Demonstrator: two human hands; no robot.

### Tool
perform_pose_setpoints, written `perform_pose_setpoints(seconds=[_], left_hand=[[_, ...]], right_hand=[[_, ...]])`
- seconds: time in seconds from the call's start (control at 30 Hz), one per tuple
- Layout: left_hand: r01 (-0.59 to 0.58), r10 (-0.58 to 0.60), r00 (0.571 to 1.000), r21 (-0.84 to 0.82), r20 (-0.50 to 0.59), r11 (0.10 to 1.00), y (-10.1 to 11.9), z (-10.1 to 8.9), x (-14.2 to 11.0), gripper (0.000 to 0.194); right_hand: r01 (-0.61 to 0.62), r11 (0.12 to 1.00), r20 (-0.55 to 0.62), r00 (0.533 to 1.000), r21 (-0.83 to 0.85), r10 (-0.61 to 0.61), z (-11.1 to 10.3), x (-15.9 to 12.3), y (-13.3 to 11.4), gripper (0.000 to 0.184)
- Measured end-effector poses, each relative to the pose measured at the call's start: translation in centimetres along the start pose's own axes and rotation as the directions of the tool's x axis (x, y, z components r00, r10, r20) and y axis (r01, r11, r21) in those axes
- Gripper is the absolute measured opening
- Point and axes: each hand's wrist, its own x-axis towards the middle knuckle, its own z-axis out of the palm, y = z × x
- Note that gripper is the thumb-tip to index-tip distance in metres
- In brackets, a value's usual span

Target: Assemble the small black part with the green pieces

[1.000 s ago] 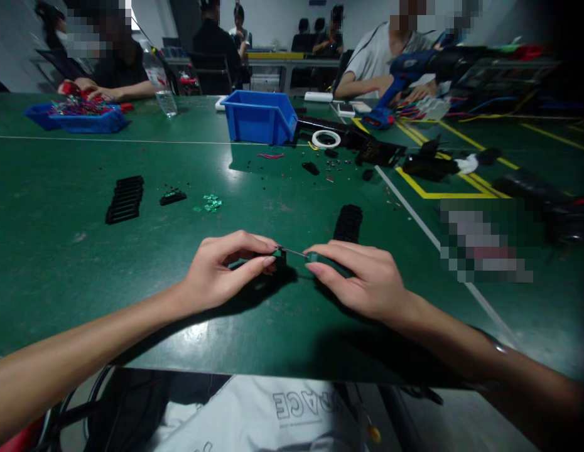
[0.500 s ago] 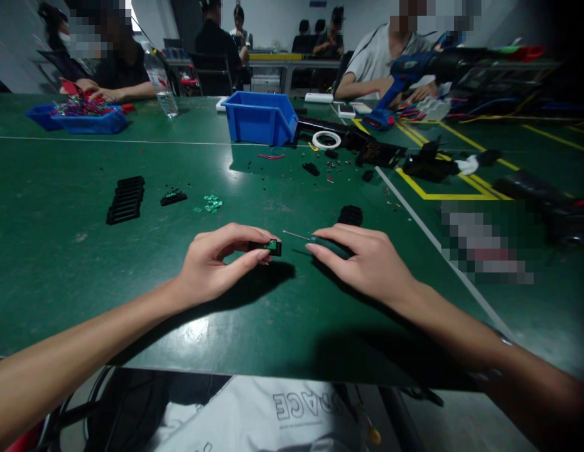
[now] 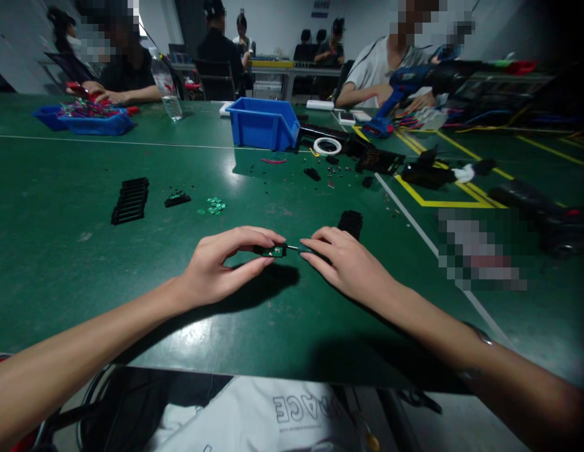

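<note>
Between the thumb and fingers of my left hand (image 3: 228, 260) is a small black housing with a green circuit board (image 3: 274, 251) in it. My right hand (image 3: 346, 257) is closed around the handle of a screwdriver (image 3: 294, 248). The screwdriver's thin metal shaft points left, and its tip meets the right end of the housing; whether it goes inside I cannot tell. Beyond my right hand lies a stack of black parts (image 3: 350, 223). Farther left are a pile of small green circuit boards (image 3: 215, 206), a black piece with green bits (image 3: 178, 198) and a row of black housings (image 3: 130, 201).
A blue bin (image 3: 264, 125) stands at the back, beside a white tape ring (image 3: 327, 146) and scattered screws. A water bottle (image 3: 167, 91) and a blue tray of wires (image 3: 98, 123) are back left. A blue power drill (image 3: 390, 103) is back right. Other people sit across the table.
My right hand has moved left, bringing the screwdriver tip from a gap away up to the housing. My left hand has shifted slightly right with the housing. The view has tilted slightly.
</note>
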Motion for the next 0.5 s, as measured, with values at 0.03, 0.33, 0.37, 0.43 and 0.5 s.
perform_pose_setpoints(seconds=[0.03,0.33,0.37,0.43,0.5], left_hand=[[-0.003,0.003,1.000,0.002,0.005,1.000,0.0,0.0,0.0,0.031],[0.056,-0.064,0.991,0.068,0.118,0.996,-0.2,0.1,-0.3,0.025],[0.040,-0.052,0.989,0.086,0.138,0.995,-0.2,0.2,-0.3,0.025],[0.000,-0.020,0.984,0.116,0.176,0.993,-0.2,0.3,-0.1,0.025],[-0.030,0.001,0.977,0.133,0.214,0.991,-0.3,0.3,0.0,0.025]], right_hand=[[-0.004,1.000,-0.013,1.000,0.001,0.004,0.0,0.1,-0.1,0.029],[0.107,0.752,-0.145,0.989,0.651,-0.016,-1.0,-0.1,-3.3,0.034],[0.070,0.664,-0.088,0.996,0.744,-0.006,-1.0,-0.2,-3.7,0.036],[-0.053,0.501,0.039,0.999,0.864,0.039,-0.9,-0.4,-4.3,0.041],[-0.179,0.362,0.154,0.983,0.915,0.095,-0.7,-0.5,-4.7,0.042]])
